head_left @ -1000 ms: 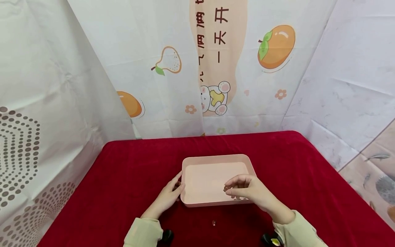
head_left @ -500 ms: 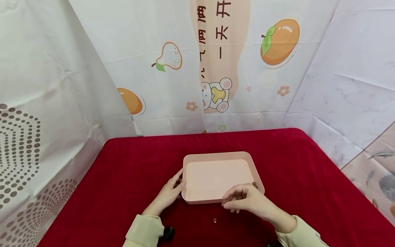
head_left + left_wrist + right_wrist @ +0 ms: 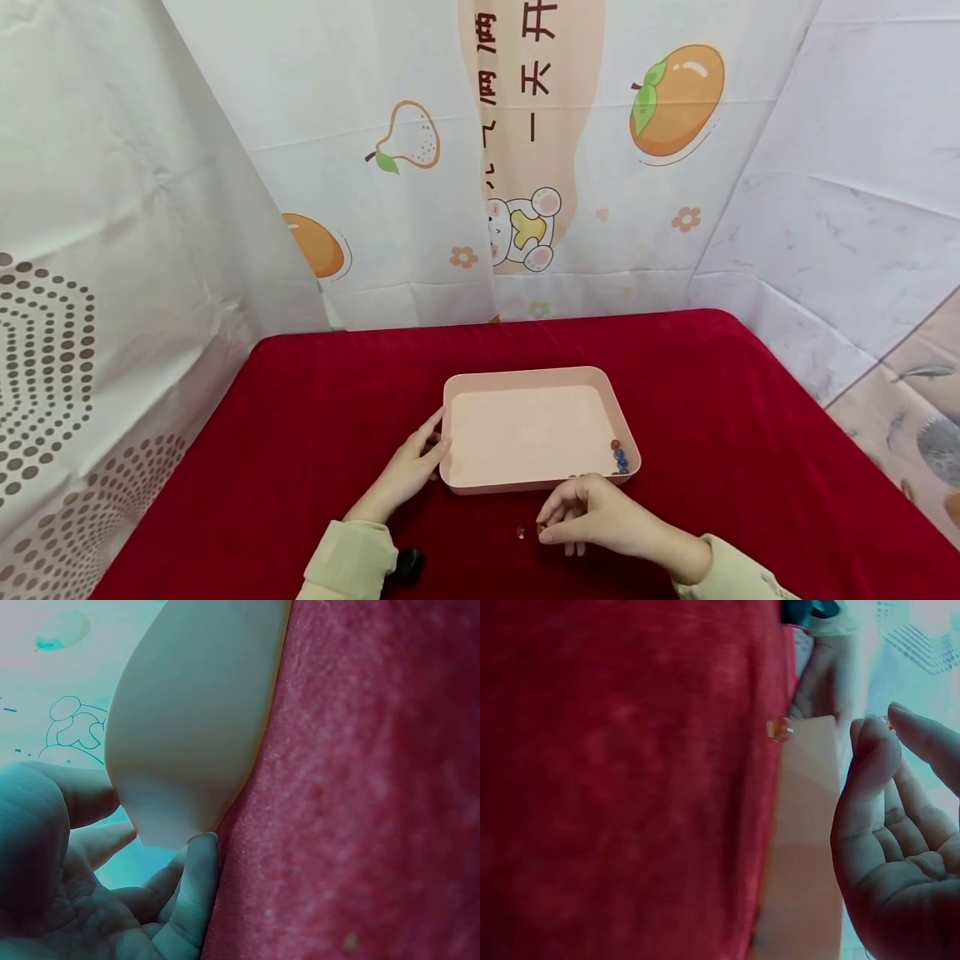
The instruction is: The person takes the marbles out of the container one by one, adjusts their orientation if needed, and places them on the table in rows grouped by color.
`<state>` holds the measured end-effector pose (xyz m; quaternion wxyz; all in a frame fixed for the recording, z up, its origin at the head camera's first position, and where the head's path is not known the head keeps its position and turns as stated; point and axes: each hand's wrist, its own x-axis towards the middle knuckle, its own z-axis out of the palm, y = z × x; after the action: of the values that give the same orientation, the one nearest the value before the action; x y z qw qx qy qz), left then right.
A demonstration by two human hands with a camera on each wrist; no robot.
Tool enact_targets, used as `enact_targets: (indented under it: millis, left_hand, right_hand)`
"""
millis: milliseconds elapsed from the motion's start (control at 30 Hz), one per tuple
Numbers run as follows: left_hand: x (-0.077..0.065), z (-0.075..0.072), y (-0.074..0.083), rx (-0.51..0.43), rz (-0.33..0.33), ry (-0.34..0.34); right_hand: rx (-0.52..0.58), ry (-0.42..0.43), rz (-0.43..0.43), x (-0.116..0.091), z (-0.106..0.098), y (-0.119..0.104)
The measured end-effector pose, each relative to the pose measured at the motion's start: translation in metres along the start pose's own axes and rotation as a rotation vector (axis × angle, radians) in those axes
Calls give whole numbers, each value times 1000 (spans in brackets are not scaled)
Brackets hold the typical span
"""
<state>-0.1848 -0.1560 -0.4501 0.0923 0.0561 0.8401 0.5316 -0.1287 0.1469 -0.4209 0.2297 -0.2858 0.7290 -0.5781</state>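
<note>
A shallow pink tray [image 3: 525, 429] sits on the red cloth. My left hand [image 3: 405, 471] grips its left end, thumb on the rim and fingers lower down outside; the left wrist view shows the fingers around the tray's end wall [image 3: 187, 750]. Just in front of the tray, my right hand [image 3: 600, 517] pinches a small orange-brown marble [image 3: 541, 527] between thumb and fingertips. Left of those fingertips, a clear reddish marble [image 3: 521, 532] lies on the cloth. Several blue and brown marbles [image 3: 621, 460] are gathered in the tray's front right corner; my right hand partly hides others along the front wall.
Red cloth [image 3: 360, 392] covers the table. Printed white curtains [image 3: 337, 100] hang behind it and at both sides. A black object [image 3: 408, 565] shows beside the left sleeve.
My right hand has moved from over the tray to the cloth in front, still pinching the brown marble. The marbles in the corner have come into view. My left hand keeps its hold.
</note>
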Motion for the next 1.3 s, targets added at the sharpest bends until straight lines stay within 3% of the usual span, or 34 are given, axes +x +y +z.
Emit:
enact_targets:
  millis: [533, 1300]
  left_hand:
    - [-1, 1, 3, -1, 9, 29]
    - [1, 1, -1, 4, -8, 22]
  right_hand:
    - [-182, 7, 37, 7, 7, 4]
    - [-193, 12, 105, 12, 7, 9]
